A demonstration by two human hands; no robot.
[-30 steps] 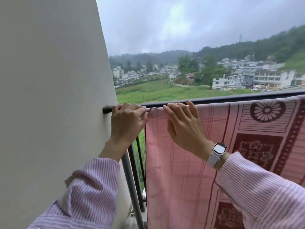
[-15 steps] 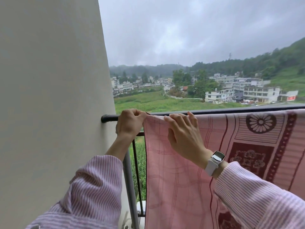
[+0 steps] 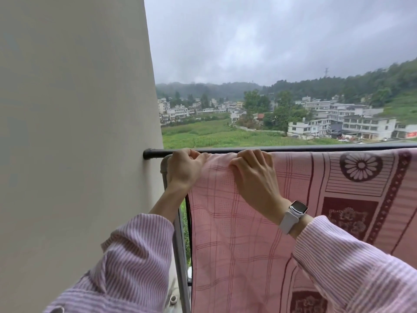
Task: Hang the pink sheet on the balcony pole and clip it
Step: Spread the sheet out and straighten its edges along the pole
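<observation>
Pink sheet hangs soft and light over the balcony pole, near its wall end. Left hand and right hand each pinch its top fold closed; clips belong there, though none shows.

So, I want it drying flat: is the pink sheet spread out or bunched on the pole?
Mostly spread: the pink sheet hangs flat over the pole; only its top edge between both hands looks gathered.

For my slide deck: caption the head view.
Both hands, left hand and right hand, grip the pink sheet draped over the balcony pole.
</observation>
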